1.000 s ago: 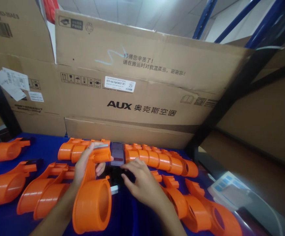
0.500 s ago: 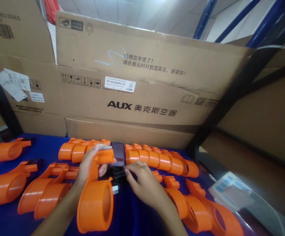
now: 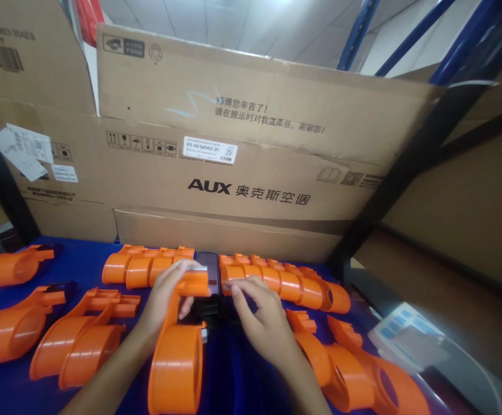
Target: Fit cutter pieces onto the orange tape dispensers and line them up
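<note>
My left hand (image 3: 168,297) is wrapped round the upper block of an orange part (image 3: 176,366), whose wide ring hangs down toward me. A thin silvery strip (image 3: 197,268) lies along the top of that block. To its right, my right hand (image 3: 259,305) has thumb and forefinger brought close together; whether something small is between them is too unclear to tell. A dark phone-like device (image 3: 208,266) lies behind the hands, partly covered by the held part. Below the held block is a black object (image 3: 205,309), half hidden.
Several orange ringed parts stand in rows on the blue surface (image 3: 75,253), left and right. Behind rises a cardboard wall (image 3: 251,167). A white device with blue keys (image 3: 406,334) sits at the right, beside a dark frame post (image 3: 376,190).
My left hand and the orange part have moved slightly right, now covering more of the dark device. My right hand has shifted right and slightly up, away from the black object.
</note>
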Demonstrator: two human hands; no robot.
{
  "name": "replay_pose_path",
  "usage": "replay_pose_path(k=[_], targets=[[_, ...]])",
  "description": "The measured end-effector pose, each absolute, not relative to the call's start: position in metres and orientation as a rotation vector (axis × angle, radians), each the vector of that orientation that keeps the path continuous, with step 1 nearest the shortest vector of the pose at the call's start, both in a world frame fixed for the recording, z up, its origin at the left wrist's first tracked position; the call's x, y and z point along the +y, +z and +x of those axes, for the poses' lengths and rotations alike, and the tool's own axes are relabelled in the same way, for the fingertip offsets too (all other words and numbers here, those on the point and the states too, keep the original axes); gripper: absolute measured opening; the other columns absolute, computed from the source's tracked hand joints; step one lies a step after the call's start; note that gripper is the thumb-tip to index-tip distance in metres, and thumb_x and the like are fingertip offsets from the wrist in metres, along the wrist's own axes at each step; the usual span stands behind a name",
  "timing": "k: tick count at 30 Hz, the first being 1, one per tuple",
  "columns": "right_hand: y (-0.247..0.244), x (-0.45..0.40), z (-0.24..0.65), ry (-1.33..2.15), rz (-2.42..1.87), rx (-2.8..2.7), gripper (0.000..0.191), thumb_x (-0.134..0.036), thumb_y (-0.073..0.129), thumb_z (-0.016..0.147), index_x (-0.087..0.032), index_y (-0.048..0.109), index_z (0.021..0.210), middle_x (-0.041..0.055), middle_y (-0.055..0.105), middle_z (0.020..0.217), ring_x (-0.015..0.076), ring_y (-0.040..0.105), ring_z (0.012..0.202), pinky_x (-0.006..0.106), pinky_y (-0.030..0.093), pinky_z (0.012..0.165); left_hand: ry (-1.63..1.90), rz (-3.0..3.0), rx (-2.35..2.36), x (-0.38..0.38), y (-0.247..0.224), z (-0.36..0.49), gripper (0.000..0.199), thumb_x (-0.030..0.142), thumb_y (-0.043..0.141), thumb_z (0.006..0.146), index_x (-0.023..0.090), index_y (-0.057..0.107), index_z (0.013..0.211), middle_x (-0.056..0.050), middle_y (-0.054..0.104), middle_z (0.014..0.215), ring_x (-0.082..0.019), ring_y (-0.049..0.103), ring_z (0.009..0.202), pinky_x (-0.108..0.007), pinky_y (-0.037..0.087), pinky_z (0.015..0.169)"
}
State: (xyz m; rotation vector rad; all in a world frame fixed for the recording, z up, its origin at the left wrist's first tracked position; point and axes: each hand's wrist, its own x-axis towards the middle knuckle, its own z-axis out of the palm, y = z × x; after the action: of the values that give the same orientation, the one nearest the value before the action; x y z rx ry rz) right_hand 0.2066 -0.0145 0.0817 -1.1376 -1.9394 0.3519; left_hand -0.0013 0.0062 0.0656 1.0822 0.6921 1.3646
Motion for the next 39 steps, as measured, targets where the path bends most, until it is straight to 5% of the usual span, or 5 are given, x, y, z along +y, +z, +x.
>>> replay_pose_path(k=[4, 12, 19, 39], targets=[[0.081, -0.022, 0.197, 0.516, -1.018, -1.827, 0.021, -0.031, 0.060, 0.098, -0.024, 0.069, 0.116, 0.0038, 0.072, 0.103, 0.0198, 0.065, 0.092, 0.032, 0.050, 0.085, 1.317, 1.096, 0.710, -0.001, 0.060, 0.012, 0.046, 0.059, 0.063, 0.089, 0.020, 0.061, 0.113, 0.005, 0.057, 0.053, -0.007, 0.039, 0.031, -0.017, 0.027, 0.033], [0.078, -0.023, 0.190, 0.663, -1.034, -1.636, 0.021, -0.039, 0.065, 0.094, -0.019, 0.069, 0.086, 0.0006, 0.063, 0.075, 0.0158, 0.055, 0.068, 0.027, 0.045, 0.064, 1.207, 1.177, 0.668, -0.011, 0.056, 0.024, 0.041, 0.055, 0.066, 0.089, 0.023, 0.059, 0.113, 0.006, 0.055, 0.061, -0.006, 0.039, 0.035, -0.017, 0.028, 0.036], [0.071, -0.013, 0.197, 0.725, -1.021, -1.492, 0.026, -0.045, 0.069, 0.091, -0.019, 0.070, 0.088, 0.0029, 0.069, 0.080, 0.0183, 0.061, 0.073, 0.029, 0.050, 0.068, 1.236, 1.203, 0.625, -0.012, 0.055, 0.023, 0.042, 0.047, 0.069, 0.088, 0.020, 0.058, 0.118, 0.006, 0.052, 0.047, -0.010, 0.042, 0.039, -0.019, 0.032, 0.043], [0.074, -0.015, 0.199, 0.682, -0.995, -1.431, 0.024, -0.044, 0.070, 0.090, -0.020, 0.069, 0.090, 0.0041, 0.069, 0.084, 0.0205, 0.064, 0.078, 0.032, 0.052, 0.073, 1.364, 1.149, 0.750, -0.018, 0.063, 0.020, 0.046, 0.040, 0.077, 0.083, 0.021, 0.062, 0.122, 0.006, 0.053, 0.053, -0.009, 0.040, 0.044, -0.019, 0.031, 0.043]])
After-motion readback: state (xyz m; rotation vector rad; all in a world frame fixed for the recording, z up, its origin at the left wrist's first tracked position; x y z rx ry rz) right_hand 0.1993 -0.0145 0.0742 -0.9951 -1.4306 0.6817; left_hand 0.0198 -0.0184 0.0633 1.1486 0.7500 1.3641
